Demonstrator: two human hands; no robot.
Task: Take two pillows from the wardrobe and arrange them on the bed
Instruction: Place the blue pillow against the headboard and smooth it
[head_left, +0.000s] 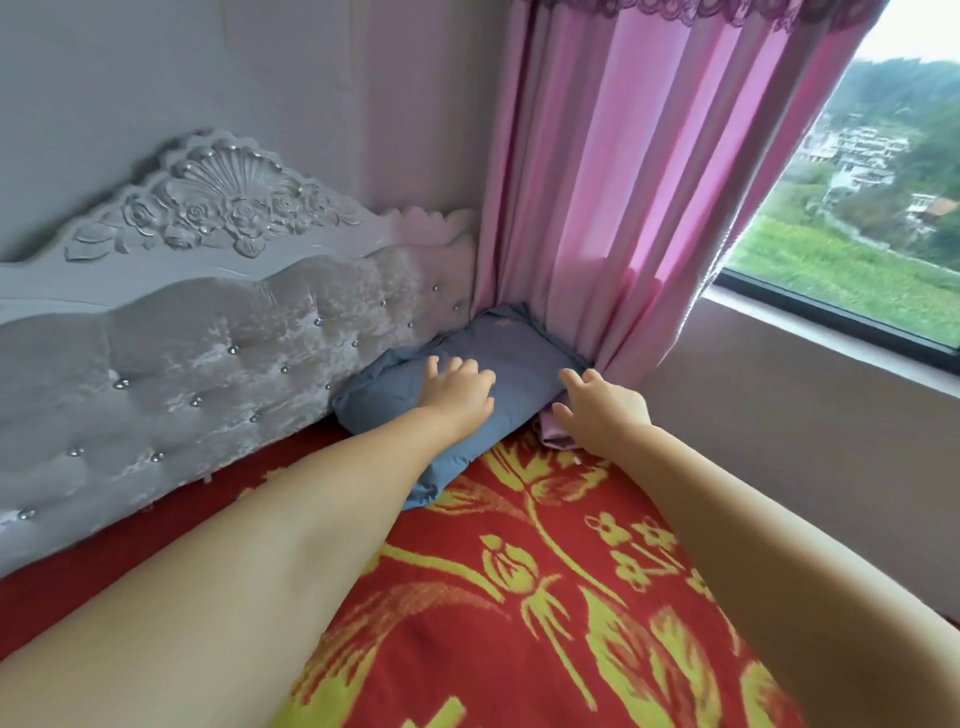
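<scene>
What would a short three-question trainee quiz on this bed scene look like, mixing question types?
1. True or false: the blue pillow lies in the corner where the headboard meets the pink curtain.
2. Which hand rests on the pillow? A) left hand B) right hand C) neither
3. Fill in: the bed cover is red with a ____ flower pattern.

Key: 1 true. 2 A; the right hand is spread by the curtain's hem at the pillow's end, and contact with the pillow cannot be told. 3 yellow. Only one pillow shows here.
</scene>
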